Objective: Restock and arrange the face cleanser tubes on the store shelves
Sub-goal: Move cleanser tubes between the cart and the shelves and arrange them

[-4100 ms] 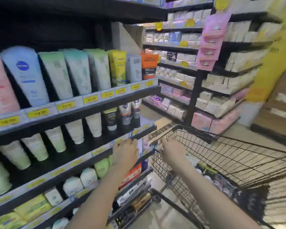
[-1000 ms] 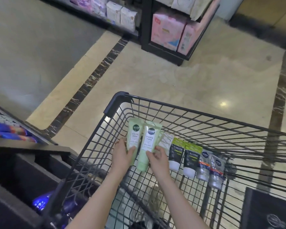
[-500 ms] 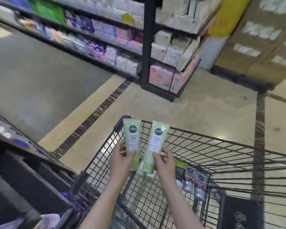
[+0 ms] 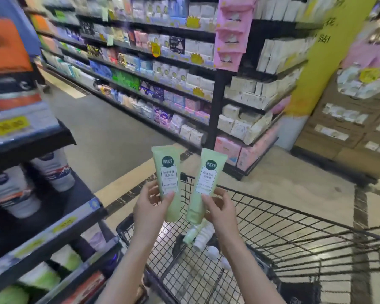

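My left hand [image 4: 147, 205] grips a pale green cleanser tube [image 4: 167, 172] with a dark round logo, cap end down. Beside it, my right hand [image 4: 221, 208] holds a second, matching green tube [image 4: 206, 176], tilted slightly right. Both tubes are raised above the black wire cart [image 4: 294, 233]. A few more tubes [image 4: 201, 235] lie in the cart's bottom under my hands. The cleanser shelves [image 4: 44, 224] stand to my left, with grey and white tubes [image 4: 53, 170] standing on their caps.
Yellow price labels [image 4: 7, 127] line the shelf edges on the left. Across the aisle runs a long shelf [image 4: 145, 84] of packaged goods, with a black end unit [image 4: 246, 119] of white and pink packs. A yellow pillar [image 4: 323, 62] and stacked cartons [image 4: 349, 128] stand on the right.
Both hands lifted the two green tubes out of the cart and raised them higher. My view has swung up and left, bringing the cleanser shelves back into sight.
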Demonstrator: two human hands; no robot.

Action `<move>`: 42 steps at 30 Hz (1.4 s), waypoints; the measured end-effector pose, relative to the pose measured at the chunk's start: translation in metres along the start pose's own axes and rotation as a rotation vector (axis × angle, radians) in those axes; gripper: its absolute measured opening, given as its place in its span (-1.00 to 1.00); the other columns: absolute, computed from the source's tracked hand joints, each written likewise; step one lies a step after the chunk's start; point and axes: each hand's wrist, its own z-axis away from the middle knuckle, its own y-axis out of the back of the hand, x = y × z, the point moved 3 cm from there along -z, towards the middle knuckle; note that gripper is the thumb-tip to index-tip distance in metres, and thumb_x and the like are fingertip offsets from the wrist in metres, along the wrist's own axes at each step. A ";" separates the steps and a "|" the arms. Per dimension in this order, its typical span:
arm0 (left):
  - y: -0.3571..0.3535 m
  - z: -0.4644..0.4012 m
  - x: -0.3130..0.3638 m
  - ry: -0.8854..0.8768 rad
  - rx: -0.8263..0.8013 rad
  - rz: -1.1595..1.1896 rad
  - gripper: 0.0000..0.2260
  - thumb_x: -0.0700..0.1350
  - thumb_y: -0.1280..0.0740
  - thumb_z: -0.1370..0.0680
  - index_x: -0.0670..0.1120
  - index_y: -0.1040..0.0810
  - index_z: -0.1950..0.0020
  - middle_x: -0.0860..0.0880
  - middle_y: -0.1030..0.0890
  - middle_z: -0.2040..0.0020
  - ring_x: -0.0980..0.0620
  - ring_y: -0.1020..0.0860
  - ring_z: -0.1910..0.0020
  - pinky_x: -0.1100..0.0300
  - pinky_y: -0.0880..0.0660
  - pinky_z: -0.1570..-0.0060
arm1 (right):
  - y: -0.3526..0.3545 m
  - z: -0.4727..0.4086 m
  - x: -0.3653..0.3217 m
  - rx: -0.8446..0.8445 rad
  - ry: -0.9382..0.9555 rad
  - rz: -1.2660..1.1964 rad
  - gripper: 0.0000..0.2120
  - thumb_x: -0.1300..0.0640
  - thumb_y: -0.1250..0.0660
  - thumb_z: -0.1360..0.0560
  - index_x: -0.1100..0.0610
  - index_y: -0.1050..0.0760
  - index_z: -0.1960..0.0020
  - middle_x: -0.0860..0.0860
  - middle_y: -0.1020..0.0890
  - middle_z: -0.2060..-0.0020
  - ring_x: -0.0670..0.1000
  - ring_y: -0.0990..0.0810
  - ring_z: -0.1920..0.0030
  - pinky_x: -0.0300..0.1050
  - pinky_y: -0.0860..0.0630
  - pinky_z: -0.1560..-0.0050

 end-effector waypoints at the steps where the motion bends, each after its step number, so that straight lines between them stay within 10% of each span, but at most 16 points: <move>1: 0.006 0.008 0.008 -0.017 0.027 0.005 -0.70 -0.13 -0.39 -0.48 0.01 -0.44 -0.18 0.10 -0.56 -0.03 0.16 -0.54 0.00 0.32 -0.45 0.19 | -0.002 0.008 -0.007 -0.029 0.018 -0.003 -0.67 0.08 -0.35 -0.50 0.05 -0.38 -0.23 0.06 -0.59 -0.05 0.04 -0.62 -0.04 -0.01 -0.59 -0.07; 6: 0.048 0.052 0.044 -0.103 0.154 0.014 -0.73 -0.16 -0.40 -0.47 0.02 -0.42 -0.11 0.14 -0.56 0.05 0.34 -0.56 0.19 0.38 -0.51 0.25 | -0.024 0.051 -0.042 -0.201 0.065 -0.009 -0.82 0.10 -0.32 -0.52 -0.03 -0.37 -0.08 0.03 -0.58 -0.05 0.04 -0.61 -0.05 -0.14 -0.59 0.01; 10: 0.091 0.078 0.059 -0.135 0.273 0.038 -0.72 -0.17 -0.42 -0.45 0.04 -0.45 -0.08 0.01 -0.59 -0.01 0.05 -0.58 0.04 0.09 -0.56 0.08 | -0.052 0.083 -0.059 -0.313 0.114 0.026 -0.78 0.10 -0.33 -0.51 0.01 -0.45 -0.15 0.06 -0.59 -0.06 0.03 -0.62 -0.04 -0.18 -0.59 0.07; 15: 0.149 0.117 0.073 -0.210 0.441 0.018 -0.71 -0.21 -0.42 -0.44 -0.04 -0.46 -0.11 0.01 -0.59 0.00 0.07 -0.56 0.06 0.41 -0.50 0.21 | -0.094 0.123 -0.071 -0.465 0.130 -0.005 -0.84 0.18 -0.31 -0.52 0.08 -0.46 -0.10 0.11 -0.60 0.00 0.02 -0.62 0.04 -0.23 -0.60 0.15; 21: 0.222 0.167 0.078 -0.199 0.624 -0.037 -0.70 -0.22 -0.43 -0.45 -0.03 -0.45 -0.11 0.07 -0.56 0.01 0.00 -0.54 0.02 0.07 -0.49 -0.01 | -0.155 0.171 -0.070 -0.604 0.136 -0.006 -0.85 0.22 -0.31 -0.52 0.11 -0.48 -0.08 0.18 -0.62 0.05 0.15 -0.63 0.03 0.01 -0.61 0.01; 26: 0.286 0.211 0.079 -0.191 0.764 -0.046 -0.69 -0.22 -0.42 -0.45 0.00 -0.42 -0.11 0.13 -0.52 0.03 0.16 -0.51 0.07 0.28 -0.43 0.13 | -0.211 0.216 -0.058 -0.736 0.110 0.002 -0.88 0.26 -0.30 -0.52 0.09 -0.49 -0.01 0.15 -0.61 0.10 0.09 -0.62 0.12 -0.11 -0.60 0.18; 42: 0.462 0.321 0.019 0.001 0.927 -0.212 -0.64 -0.10 -0.41 -0.47 -0.06 -0.42 -0.23 0.06 -0.53 0.00 0.15 -0.49 0.08 0.21 -0.43 0.07 | -0.336 0.358 0.021 -0.854 -0.031 0.072 -0.90 0.22 -0.30 -0.53 0.06 -0.49 -0.02 0.07 -0.63 0.04 -0.05 -0.61 0.06 -0.24 -0.54 0.19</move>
